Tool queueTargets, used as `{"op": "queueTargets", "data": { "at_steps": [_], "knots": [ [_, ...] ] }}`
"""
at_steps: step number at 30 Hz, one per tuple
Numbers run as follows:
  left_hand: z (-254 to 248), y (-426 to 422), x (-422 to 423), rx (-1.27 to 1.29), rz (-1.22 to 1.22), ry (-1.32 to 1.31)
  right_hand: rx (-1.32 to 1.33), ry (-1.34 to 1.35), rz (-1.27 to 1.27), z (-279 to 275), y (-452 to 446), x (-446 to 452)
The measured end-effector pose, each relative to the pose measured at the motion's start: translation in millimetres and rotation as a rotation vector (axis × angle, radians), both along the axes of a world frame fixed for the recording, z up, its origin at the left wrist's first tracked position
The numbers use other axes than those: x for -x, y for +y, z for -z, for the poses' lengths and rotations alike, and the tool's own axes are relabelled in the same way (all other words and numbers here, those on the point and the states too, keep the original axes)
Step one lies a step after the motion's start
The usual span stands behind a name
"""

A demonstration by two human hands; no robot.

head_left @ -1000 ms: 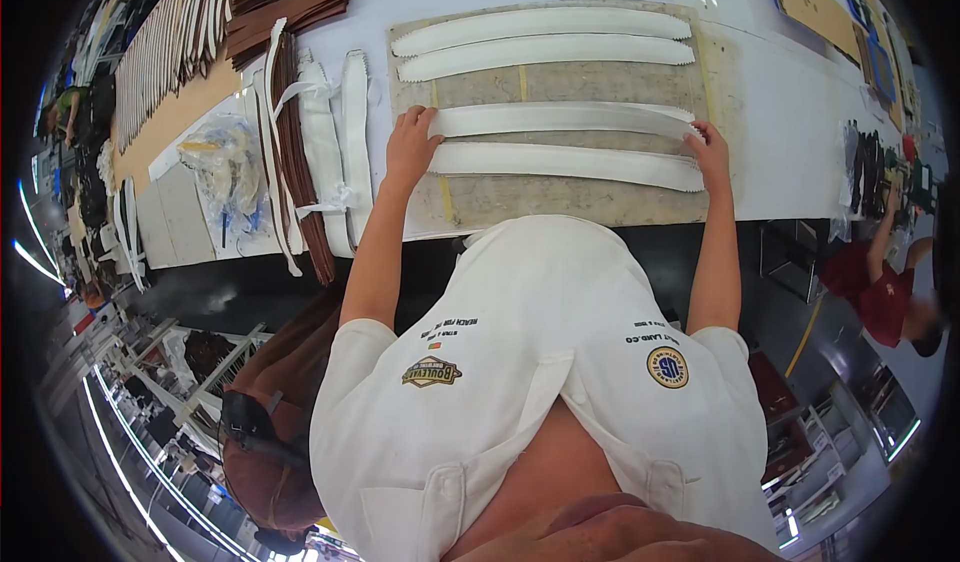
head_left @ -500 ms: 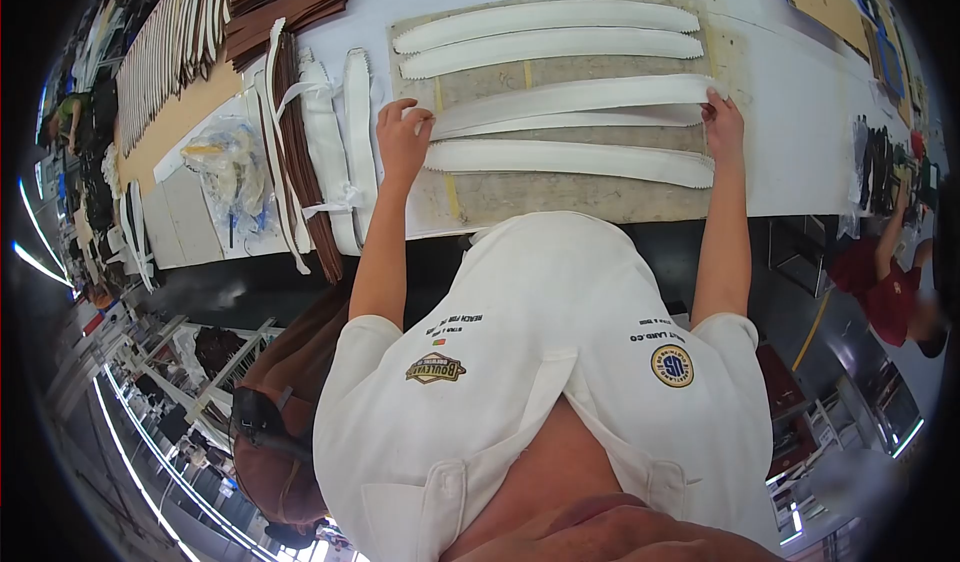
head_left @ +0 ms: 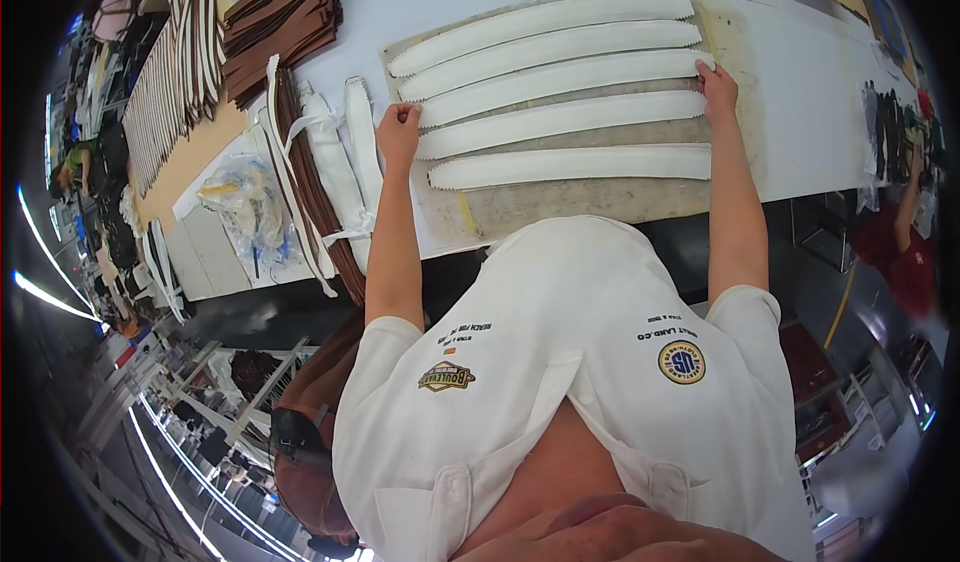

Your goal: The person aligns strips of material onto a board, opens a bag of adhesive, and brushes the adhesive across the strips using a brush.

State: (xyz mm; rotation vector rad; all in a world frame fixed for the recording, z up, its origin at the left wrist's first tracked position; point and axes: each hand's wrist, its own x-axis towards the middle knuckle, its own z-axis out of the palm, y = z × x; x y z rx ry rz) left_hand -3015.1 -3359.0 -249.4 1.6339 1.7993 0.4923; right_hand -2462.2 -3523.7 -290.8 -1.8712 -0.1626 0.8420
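Note:
A white strip (head_left: 560, 83) with zigzag-cut ends stretches between my two hands over a worn grey board (head_left: 590, 194). My left hand (head_left: 398, 134) pinches its left end, with thumb and fingers pressed together. At the other end my right hand (head_left: 719, 92) has the strip's tip between thumb and fingers. Several similar strips lie on the board in near-parallel rows: an upper strip (head_left: 540, 28) and another beneath it, farther from me, and a nearer strip (head_left: 560, 122) and the nearest strip (head_left: 570, 166) on my side.
Left of the board lie bundled white strips (head_left: 325, 152) and long brown strips (head_left: 312, 187). A stack of brown pieces (head_left: 285, 37) is beyond them. Clear plastic bags (head_left: 245, 207) sit at far left. At far right, a person in a dark red top (head_left: 895, 247) stands by dark hanging pieces (head_left: 880, 137).
The held strip has moved away from my body, off the fourth strip, to lie alongside the upper two. Both hands still grip its ends. The camera view has tilted slightly.

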Motion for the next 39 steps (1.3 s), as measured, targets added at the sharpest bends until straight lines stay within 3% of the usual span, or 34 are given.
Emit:
{"op": "queueTargets", "data": {
  "at_steps": [6, 15, 30, 33, 36, 39],
  "knots": [
    [9, -2, -5, -0.145, -0.029, 0.054, 0.004, -0.051, 0.106, 5, 9, 2],
    [18, 0, 1, -0.126, 0.008, 0.020, 0.047, -0.091, 0.106, 11, 7, 0],
    [28, 2, 11, -0.016, -0.118, -0.210, -0.130, 0.032, -0.128, -8, -8, 0],
    [18, -10, 6, -0.245, -0.016, 0.075, -0.086, -0.090, 0.003, -18, -17, 7],
    [-8, -32, -1, -0.209, 0.030, 0.125, -0.127, 0.047, 0.017, -5, -32, 0],
    [6, -47, 22, -0.273, 0.246, 0.263, 0.266, -0.561, -0.223, -16, -44, 2]
  ]
}}
